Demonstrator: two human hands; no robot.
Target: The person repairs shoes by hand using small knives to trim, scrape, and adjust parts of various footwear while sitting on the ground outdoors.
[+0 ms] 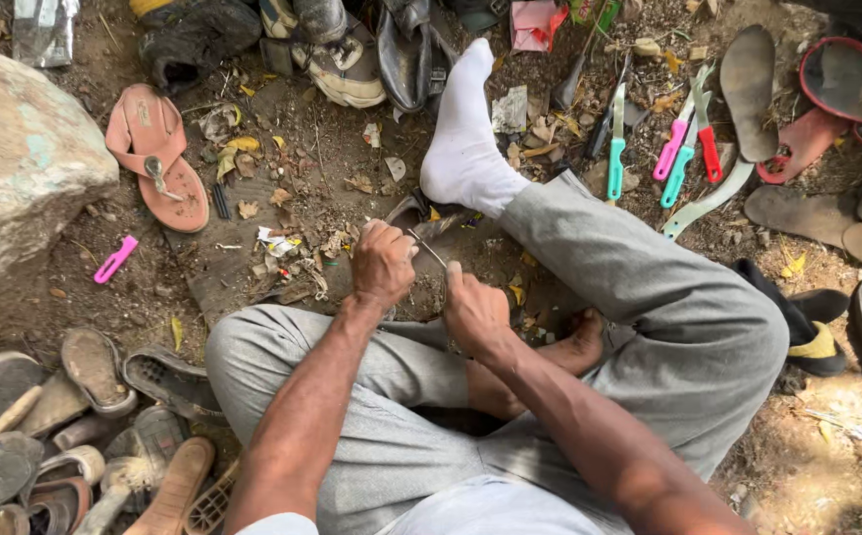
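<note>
Dirt ground with scattered old shoes; a person sits cross-legged, mending.
The left hand [382,264] and right hand [473,312], both closed, grip a thin metal tool [428,249] over a dark shoe piece [421,213]; work seems midway, unfinished.

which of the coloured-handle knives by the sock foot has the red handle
The red-handled knife, rightmost of the cluster; the others have teal or pink handles.

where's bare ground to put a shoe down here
Bare dirt lies between the rock and the pink sandal, down past the pink clip. Crowded: the shoe pile at lower left, shoes along the top, knives and soles at right.
</note>
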